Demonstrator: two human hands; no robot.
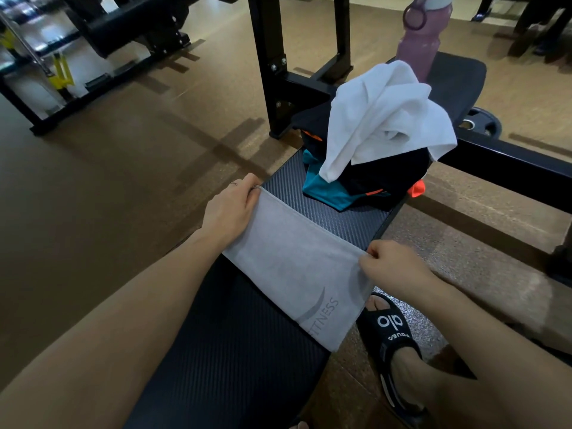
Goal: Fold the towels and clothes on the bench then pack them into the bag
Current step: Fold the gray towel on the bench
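1. A grey towel (297,267) is laid flat across the dark padded desk (235,351), folded into a long band; its near end hangs over the right edge of the desk, and a pale logo with the letters "ITNESS" is printed there
2. The far left corner of the grey towel is pinched by the left hand (230,209), whose fingers are closed on the hem; a thin ring is seen on one finger
3. The right edge of the grey towel is gripped by the right hand (391,264), with thumb and fingers closed on the cloth at the right edge of the desk
4. Further along the desk, well apart from the grey towel, a heap of clothes (368,181) in black, teal and orange is placed
5. A crumpled white towel (383,119) is draped on top of the clothes and hangs down their front
6. Behind the heap, a pink bottle (424,38) is stood upright on the far part of the desk
7. Below the right forearm, a foot in a black sandal (390,335) is rested on the brown floor (123,181)
8. Black metal gym frames (278,72) are seen beyond the desk
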